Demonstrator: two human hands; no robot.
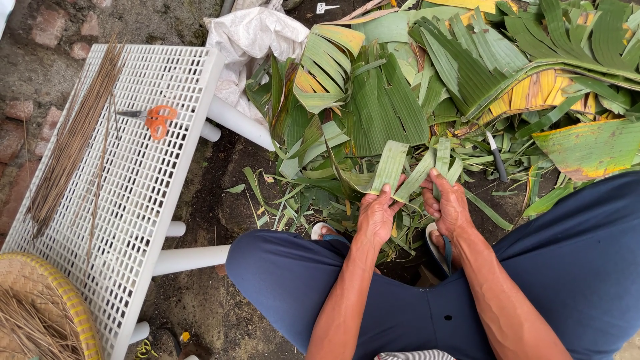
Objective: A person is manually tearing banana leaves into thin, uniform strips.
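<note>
I sit with my knees apart over a heap of green and yellowing banana leaves (427,87). My left hand (377,215) grips a short strip of green leaf (389,167) that fans upward. My right hand (448,203) pinches other narrow leaf strips (440,160) just beside it, the two hands almost touching. A knife (496,157) with a dark handle lies on the leaves to the right of my hands.
A white perforated plastic rack (153,193) lies at the left, carrying a bundle of thin brown sticks (73,140) and orange-handled scissors (157,120). A woven basket (40,313) sits at the bottom left. A white sack (250,40) lies behind the leaves.
</note>
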